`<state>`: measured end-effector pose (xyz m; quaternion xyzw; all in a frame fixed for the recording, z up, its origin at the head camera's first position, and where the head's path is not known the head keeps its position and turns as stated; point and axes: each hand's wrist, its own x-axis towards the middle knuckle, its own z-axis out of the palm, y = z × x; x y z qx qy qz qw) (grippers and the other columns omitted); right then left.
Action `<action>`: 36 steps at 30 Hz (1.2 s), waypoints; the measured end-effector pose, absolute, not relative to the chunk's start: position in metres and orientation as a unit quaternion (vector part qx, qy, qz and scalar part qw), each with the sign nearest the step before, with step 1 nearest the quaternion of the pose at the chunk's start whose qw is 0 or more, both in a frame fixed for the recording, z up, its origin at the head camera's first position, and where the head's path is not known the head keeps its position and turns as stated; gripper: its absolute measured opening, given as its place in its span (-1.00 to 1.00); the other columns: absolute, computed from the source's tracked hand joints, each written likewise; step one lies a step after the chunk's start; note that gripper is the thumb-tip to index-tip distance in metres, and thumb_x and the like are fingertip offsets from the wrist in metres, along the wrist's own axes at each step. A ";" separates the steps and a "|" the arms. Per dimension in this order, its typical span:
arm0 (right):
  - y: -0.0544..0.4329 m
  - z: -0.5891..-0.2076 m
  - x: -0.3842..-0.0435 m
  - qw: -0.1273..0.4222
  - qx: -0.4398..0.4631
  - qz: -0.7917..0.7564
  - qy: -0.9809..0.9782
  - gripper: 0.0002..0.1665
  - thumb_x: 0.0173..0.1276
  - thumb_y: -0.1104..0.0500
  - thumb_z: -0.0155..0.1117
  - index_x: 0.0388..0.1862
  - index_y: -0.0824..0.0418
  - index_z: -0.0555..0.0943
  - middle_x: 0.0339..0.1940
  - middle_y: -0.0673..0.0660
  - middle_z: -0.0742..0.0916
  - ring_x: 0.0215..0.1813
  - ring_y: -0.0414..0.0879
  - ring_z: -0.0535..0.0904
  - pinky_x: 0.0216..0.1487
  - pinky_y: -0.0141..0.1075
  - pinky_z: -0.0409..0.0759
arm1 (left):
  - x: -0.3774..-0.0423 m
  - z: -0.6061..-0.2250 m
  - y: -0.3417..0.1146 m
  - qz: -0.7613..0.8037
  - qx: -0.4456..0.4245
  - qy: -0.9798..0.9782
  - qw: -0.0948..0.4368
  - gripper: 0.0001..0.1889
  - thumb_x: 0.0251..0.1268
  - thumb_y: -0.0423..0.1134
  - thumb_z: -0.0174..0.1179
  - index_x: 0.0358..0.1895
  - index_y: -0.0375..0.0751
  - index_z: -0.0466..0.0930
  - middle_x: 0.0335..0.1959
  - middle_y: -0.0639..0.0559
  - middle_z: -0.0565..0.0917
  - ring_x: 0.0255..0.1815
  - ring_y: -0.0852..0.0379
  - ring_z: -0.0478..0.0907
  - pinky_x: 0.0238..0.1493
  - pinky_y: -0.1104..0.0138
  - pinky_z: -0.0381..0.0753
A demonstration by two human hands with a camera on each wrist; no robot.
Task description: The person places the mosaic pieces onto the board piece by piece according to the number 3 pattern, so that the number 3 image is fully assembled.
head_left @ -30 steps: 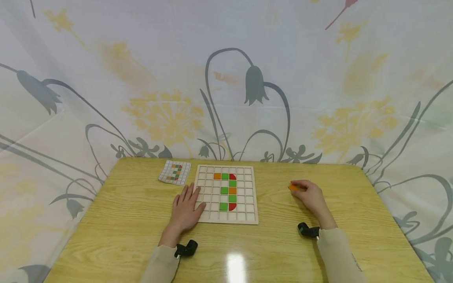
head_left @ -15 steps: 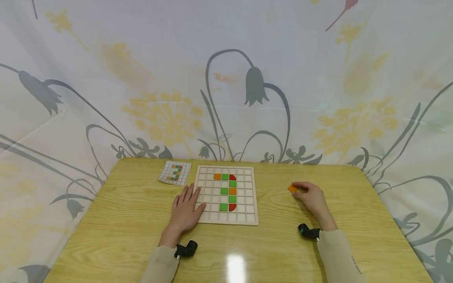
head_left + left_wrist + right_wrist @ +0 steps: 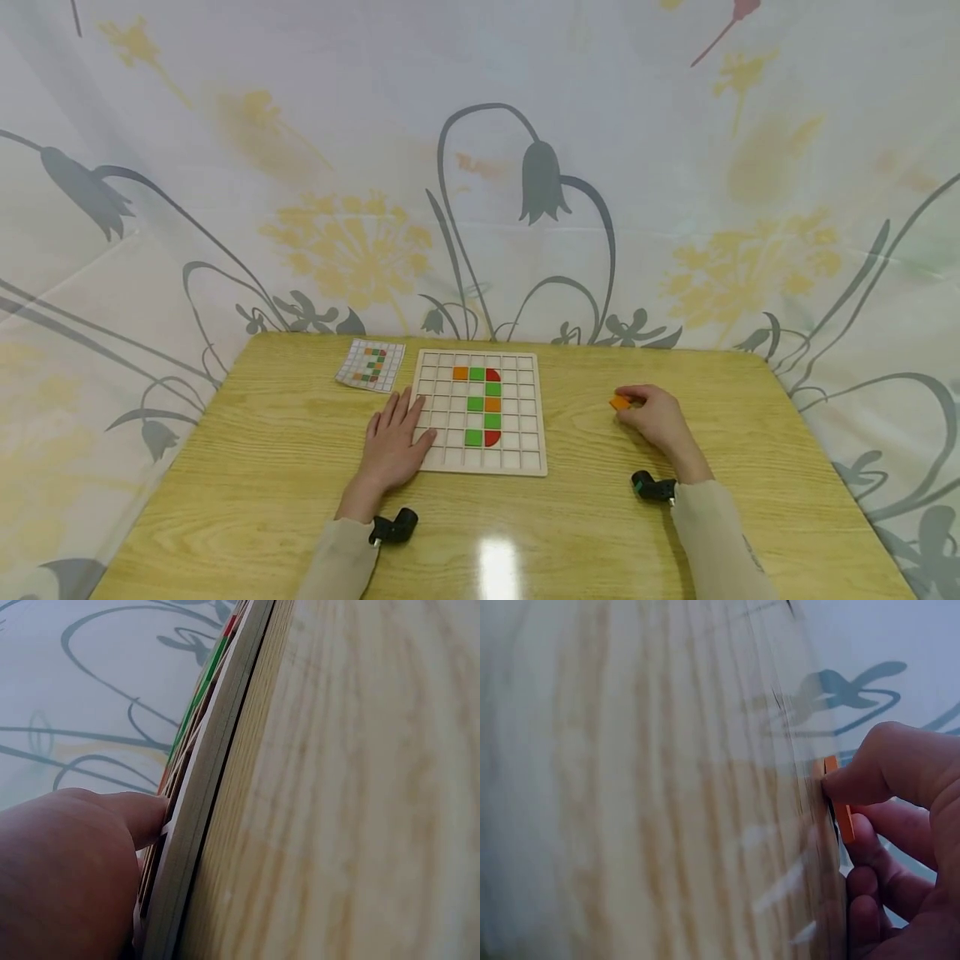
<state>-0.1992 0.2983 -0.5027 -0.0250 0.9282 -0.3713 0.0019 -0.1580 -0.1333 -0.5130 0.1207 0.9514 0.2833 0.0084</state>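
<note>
At the right of the table, my right hand (image 3: pixel 660 418) pinches an orange tile (image 3: pixel 619 402) between thumb and fingers. The right wrist view shows that orange tile (image 3: pixel 841 801) edge-on, close to the tabletop. My left hand (image 3: pixel 392 442) lies spread, its fingertips and thumb resting on the left edge of a pale grid board (image 3: pixel 525 458). Orange, green and red pieces sit in the board's cells, among them a green tile (image 3: pixel 474 437) and a rounded red piece (image 3: pixel 492 438). In the left wrist view the thumb of the left hand (image 3: pixel 75 862) touches the board's rim (image 3: pixel 202 795).
A small paper card (image 3: pixel 372 365) with a printed grid pattern of coloured cells lies left of the board. The wooden table (image 3: pixel 240 467) ends at a hanging flowered cloth (image 3: pixel 480 167). A black wrist camera (image 3: pixel 394 527) sits on each wrist.
The right hand has shifted slightly, and the orange tile in its fingers has tilted a little. The left hand and the board stay where they were.
</note>
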 end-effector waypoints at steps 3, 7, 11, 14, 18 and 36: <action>0.299 -0.503 -0.202 0.007 -0.021 -0.368 0.930 -0.52 0.22 0.28 0.38 0.13 0.42 0.64 0.01 0.35 0.66 0.03 0.22 0.57 0.07 0.05 0.51 | -0.160 -0.517 -0.134 0.280 0.121 0.952 0.007 -0.35 0.55 -0.04 0.01 0.56 -0.26 0.15 0.60 -0.26 0.00 0.59 -0.26 -0.16 0.44 -0.23 -0.17; 0.300 -0.502 -0.203 0.006 -0.012 -0.371 0.928 -0.52 0.22 0.26 0.38 0.13 0.40 0.64 -0.01 0.32 0.67 0.01 0.17 0.57 0.04 -0.02 0.50 | -0.162 -0.518 -0.134 0.275 0.122 0.954 0.009 -0.35 0.56 -0.03 0.00 0.57 -0.24 0.13 0.61 -0.23 -0.02 0.60 -0.24 -0.18 0.44 -0.22 -0.18; 0.296 -0.497 -0.202 -0.001 -0.020 -0.370 0.929 -0.51 0.21 0.27 0.36 0.13 0.41 0.64 0.01 0.35 0.66 0.01 0.18 0.58 0.03 -0.01 0.51 | -0.162 -0.511 -0.133 0.272 0.118 0.955 0.019 -0.35 0.56 -0.06 0.02 0.57 -0.25 0.13 0.60 -0.24 -0.02 0.60 -0.24 -0.18 0.45 -0.22 -0.17; 0.290 -0.496 -0.201 -0.004 -0.032 -0.374 0.927 -0.51 0.21 0.30 0.34 0.14 0.41 0.63 0.04 0.37 0.64 0.03 0.20 0.58 0.03 0.01 0.53 | -0.162 -0.511 -0.133 0.272 0.118 0.955 0.020 -0.35 0.56 -0.06 0.01 0.57 -0.25 0.12 0.61 -0.24 -0.03 0.60 -0.24 -0.19 0.45 -0.22 -0.18; 0.271 -0.496 -0.199 0.002 -0.054 -0.388 0.920 -0.52 0.21 0.32 0.35 0.14 0.40 0.63 0.02 0.33 0.64 -0.01 0.17 0.60 -0.01 -0.01 0.58 | -0.160 -0.511 -0.135 0.270 0.116 0.956 0.020 -0.35 0.56 -0.06 0.01 0.56 -0.26 0.13 0.60 -0.24 -0.02 0.60 -0.25 -0.18 0.45 -0.22 -0.17; 0.162 -0.491 -0.194 0.016 -0.207 -0.404 0.891 -0.59 0.09 0.38 0.42 -0.02 0.33 0.72 -0.24 0.06 0.64 -0.25 -0.10 0.52 -0.21 -0.25 0.57 | -0.158 -0.513 -0.134 0.281 0.118 0.952 0.019 -0.36 0.56 -0.08 0.02 0.56 -0.27 0.14 0.60 -0.26 -0.01 0.59 -0.27 -0.17 0.45 -0.23 -0.18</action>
